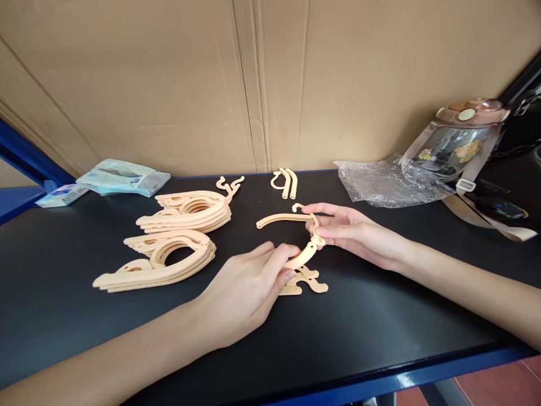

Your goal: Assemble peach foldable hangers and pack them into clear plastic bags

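Observation:
My left hand (249, 282) pinches a curved cream hanger arm (302, 258) between thumb and fingers. My right hand (355, 234) grips a cream hook piece (316, 225), whose curled tip shows above the fingers. The lower end of the hook piece meets the top of the hanger arm. Another curved arm (279, 218) extends leftward from my right hand's fingers. Under and beside my left hand, loose cream pieces (315, 282) lie on the black table (380, 332), partly hidden. Two stacks of folded cream hangers, a front one (160, 276) and a back one (190, 220), lie to the left.
Loose hooks (230, 186) and curved pieces (289, 183) lie toward the back. A blue tissue pack (122, 177) and a smaller pack (62, 195) are at back left. Clear plastic wrap (384, 180) and a strapped bottle (460, 141) stand at back right, before a cardboard wall.

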Action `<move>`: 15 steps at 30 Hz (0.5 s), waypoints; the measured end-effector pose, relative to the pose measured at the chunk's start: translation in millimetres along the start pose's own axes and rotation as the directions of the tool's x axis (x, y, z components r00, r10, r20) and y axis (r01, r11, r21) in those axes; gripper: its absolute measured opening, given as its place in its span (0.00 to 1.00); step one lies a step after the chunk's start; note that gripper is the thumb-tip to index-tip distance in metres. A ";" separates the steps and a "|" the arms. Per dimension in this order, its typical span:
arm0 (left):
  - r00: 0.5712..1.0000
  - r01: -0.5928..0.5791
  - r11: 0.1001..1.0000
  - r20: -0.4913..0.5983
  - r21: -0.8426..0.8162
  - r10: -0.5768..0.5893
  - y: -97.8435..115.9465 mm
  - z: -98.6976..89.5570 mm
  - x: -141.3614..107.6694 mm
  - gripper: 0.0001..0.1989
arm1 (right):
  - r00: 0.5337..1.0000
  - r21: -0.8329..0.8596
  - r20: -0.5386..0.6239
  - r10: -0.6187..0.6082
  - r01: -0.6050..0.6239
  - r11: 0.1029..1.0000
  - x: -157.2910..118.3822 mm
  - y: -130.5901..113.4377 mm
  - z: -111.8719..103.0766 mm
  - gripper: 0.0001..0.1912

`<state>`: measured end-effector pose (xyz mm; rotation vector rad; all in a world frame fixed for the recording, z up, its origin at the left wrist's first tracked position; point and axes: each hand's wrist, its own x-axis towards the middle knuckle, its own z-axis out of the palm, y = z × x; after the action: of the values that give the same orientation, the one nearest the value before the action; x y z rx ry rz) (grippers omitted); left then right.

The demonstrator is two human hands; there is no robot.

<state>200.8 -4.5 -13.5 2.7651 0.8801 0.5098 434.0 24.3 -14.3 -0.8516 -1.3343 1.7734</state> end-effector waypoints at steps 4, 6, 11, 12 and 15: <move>0.998 -0.049 0.998 -0.025 0.047 0.051 -0.7 2.7 -1.2 0.09 | 1.000 -0.039 0.009 0.011 -0.011 0.999 -1.1 -2.5 1.5 0.19; 0.997 -0.064 0.993 -0.037 0.098 0.067 -0.7 4.9 -2.6 0.09 | 1.000 -0.074 0.003 0.012 -0.012 0.997 -1.3 -3.2 1.9 0.17; 0.993 -0.080 0.974 -0.064 0.211 0.095 1.7 8.5 -5.2 0.08 | 0.999 -0.173 -0.017 -0.031 0.027 0.984 -0.4 -1.7 2.1 0.13; 0.993 -0.079 0.971 -0.065 0.224 0.096 2.8 8.6 -5.3 0.08 | 0.999 -0.196 -0.024 -0.041 0.036 0.980 -0.1 -1.1 2.0 0.13; 0.995 -0.074 0.965 -0.045 0.251 0.088 6.7 8.5 -4.7 0.07 | 0.998 -0.226 -0.028 -0.057 0.049 0.973 0.2 0.1 1.5 0.13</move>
<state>203.9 -13.4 -20.7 3.0389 0.9027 0.5249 432.6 23.7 -14.0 -0.9542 -1.5421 1.5795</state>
